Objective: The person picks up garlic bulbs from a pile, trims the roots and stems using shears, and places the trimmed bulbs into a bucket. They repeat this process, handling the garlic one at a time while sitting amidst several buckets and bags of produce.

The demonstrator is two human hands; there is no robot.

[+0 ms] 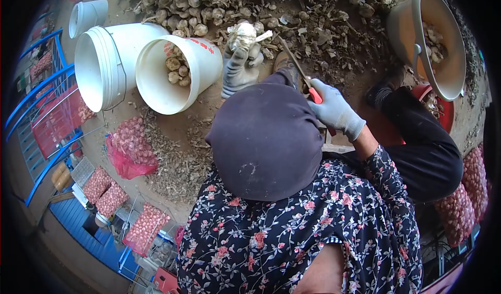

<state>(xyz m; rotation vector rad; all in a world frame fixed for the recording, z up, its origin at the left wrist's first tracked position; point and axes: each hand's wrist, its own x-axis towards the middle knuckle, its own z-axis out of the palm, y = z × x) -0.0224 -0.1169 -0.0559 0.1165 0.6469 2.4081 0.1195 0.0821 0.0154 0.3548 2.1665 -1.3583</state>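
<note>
My left hand (241, 69), in a grey and white glove, is closed around a pale garlic bulb (244, 33) with a short stem pointing right. My right hand (330, 102), in a light grey glove, grips the red handle of a pair of shears (296, 62). The long metal part of the shears points up and left, a little right of the bulb and apart from it. Just beyond both hands lies a large heap of garlic (198, 7) with dry stems.
A white bucket (201, 72) with several bulbs lies tipped left of my left hand, beside another white bucket (96, 69). A beige bucket (404, 33) holding garlic stands at right, above a red tub (447, 117). A pink net bag (130, 142) sits at lower left.
</note>
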